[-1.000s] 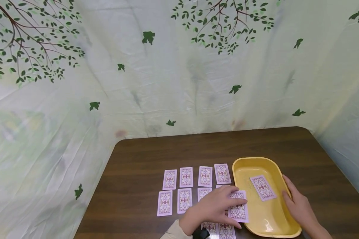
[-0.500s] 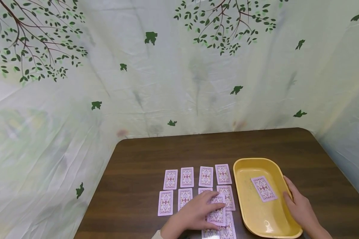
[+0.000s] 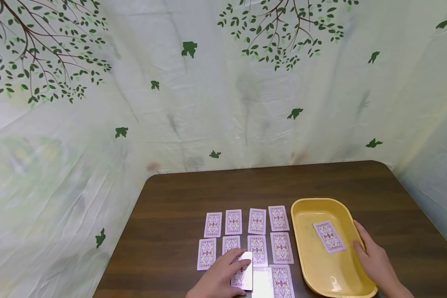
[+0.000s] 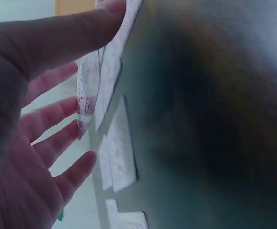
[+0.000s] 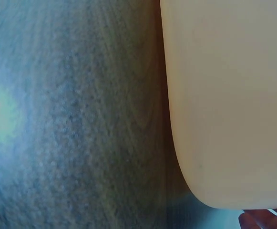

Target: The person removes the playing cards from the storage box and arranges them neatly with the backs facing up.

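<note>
My left hand (image 3: 219, 277) holds a playing card (image 3: 242, 271) by its edges between thumb and fingertips, above the left part of the front row. The card's purple patterned back faces up, with glare along one side. In the left wrist view the held card (image 4: 88, 88) is seen nearly edge-on, fingers spread along one edge. At the right, my right hand (image 3: 375, 260) grips the side rim of a yellow tray (image 3: 335, 275), thumb over the rim. One playing card (image 3: 329, 236) lies face down and tilted inside the tray.
Several face-down cards lie in rows left of the tray, among them a back-row card (image 3: 212, 224) and a front card (image 3: 282, 281). A shiny card (image 3: 262, 282) in front catches the light. Behind the brown wooden table (image 3: 179, 190) hangs a leaf-patterned cloth (image 3: 208, 103).
My left hand has carried the card leftward from beside the tray, across the laid-out cards, uncovering those at the right. My right hand and the tray have stayed in place.
</note>
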Demonstrator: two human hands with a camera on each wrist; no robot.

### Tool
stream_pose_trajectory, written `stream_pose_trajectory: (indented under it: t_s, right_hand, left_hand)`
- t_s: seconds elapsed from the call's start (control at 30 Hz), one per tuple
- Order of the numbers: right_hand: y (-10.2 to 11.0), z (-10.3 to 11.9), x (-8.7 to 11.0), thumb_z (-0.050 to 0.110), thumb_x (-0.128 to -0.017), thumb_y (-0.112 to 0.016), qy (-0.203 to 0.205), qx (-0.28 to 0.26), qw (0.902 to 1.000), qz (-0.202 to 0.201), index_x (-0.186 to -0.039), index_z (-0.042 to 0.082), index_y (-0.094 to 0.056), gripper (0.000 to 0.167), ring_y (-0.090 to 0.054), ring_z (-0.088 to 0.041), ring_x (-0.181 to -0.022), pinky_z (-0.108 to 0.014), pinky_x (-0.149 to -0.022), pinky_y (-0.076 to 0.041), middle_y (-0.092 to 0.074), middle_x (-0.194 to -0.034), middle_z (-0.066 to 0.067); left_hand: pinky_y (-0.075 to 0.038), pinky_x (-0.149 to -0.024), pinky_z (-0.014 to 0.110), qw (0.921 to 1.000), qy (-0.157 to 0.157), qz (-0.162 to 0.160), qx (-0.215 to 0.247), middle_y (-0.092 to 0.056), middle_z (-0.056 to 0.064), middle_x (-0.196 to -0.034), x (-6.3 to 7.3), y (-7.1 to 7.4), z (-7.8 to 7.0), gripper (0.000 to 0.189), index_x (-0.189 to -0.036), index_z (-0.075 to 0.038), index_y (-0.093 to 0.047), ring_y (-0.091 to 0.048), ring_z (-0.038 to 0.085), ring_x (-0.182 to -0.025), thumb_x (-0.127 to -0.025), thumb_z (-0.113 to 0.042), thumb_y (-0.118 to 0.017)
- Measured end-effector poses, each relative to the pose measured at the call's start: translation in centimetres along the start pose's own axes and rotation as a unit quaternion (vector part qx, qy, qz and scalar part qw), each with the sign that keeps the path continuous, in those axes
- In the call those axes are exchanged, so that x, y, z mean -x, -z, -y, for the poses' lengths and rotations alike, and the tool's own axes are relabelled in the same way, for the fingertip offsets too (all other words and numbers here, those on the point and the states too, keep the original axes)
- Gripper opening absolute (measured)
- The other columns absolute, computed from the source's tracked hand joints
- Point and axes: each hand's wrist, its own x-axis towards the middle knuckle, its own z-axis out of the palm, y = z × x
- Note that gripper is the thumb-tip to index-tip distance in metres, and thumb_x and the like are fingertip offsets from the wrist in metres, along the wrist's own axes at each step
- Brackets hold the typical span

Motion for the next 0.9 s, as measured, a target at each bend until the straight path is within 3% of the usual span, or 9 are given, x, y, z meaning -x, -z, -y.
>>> stream_pose_trajectory:
  t_s: [0.17, 0.57, 0.7, 0.9]
  right_hand:
    - [0.0, -0.1, 0.1, 0.023, -0.099, -0.035, -0.011, -0.001, 0.9999, 0.010, -0.146, 0.005, -0.016, 0.054, -0.058, -0.030, -0.074, -0.036, -0.055, -0.044, -0.039, -0.124, -0.039]
    - [0.0, 0.0, 0.0, 0.023, -0.100, -0.034, -0.014, -0.006, 0.9998, 0.015, -0.146, 0.005, -0.014, 0.054, -0.059, -0.030, -0.075, -0.035, -0.055, -0.044, -0.037, -0.126, -0.039]
    - [0.0, 0.0, -0.1, 0.023, -0.099, -0.035, -0.010, -0.001, 0.9999, 0.011, -0.146, 0.004, -0.015, 0.054, -0.058, -0.032, -0.075, -0.036, -0.055, -0.044, -0.038, -0.125, -0.039]
    - [0.0, -0.1, -0.1, 0.022, -0.099, -0.035, -0.008, 0.000, 0.9999, 0.010, -0.146, 0.005, -0.015, 0.054, -0.058, -0.031, -0.075, -0.036, -0.054, -0.044, -0.038, -0.124, -0.039]
  left_hand:
    - [-0.042, -0.088, 0.043, 0.9994, -0.025, -0.022, -0.005, -0.048, 0.016, -0.126, 1.0, -0.5, 0.5, 0.070, -0.119, -0.012, -0.056, -0.046, 0.030, -0.116, -0.061, -0.042, -0.081]
    - [-0.045, -0.076, 0.037, 0.9970, -0.021, -0.073, -0.015, -0.053, 0.017, -0.118, 3.5, -1.6, 1.1, 0.071, -0.115, -0.012, -0.060, -0.053, 0.028, -0.104, -0.059, -0.050, -0.079]
    - [-0.046, -0.078, 0.037, 0.9952, -0.030, -0.090, -0.021, -0.054, 0.019, -0.118, 3.8, -1.9, 1.2, 0.073, -0.114, -0.011, -0.060, -0.054, 0.029, -0.103, -0.055, -0.048, -0.080]
    - [-0.044, -0.085, 0.035, 0.9946, -0.041, -0.090, -0.029, -0.054, 0.017, -0.118, 3.6, -2.1, 1.1, 0.067, -0.118, -0.011, -0.059, -0.054, 0.028, -0.105, -0.064, -0.047, -0.075]
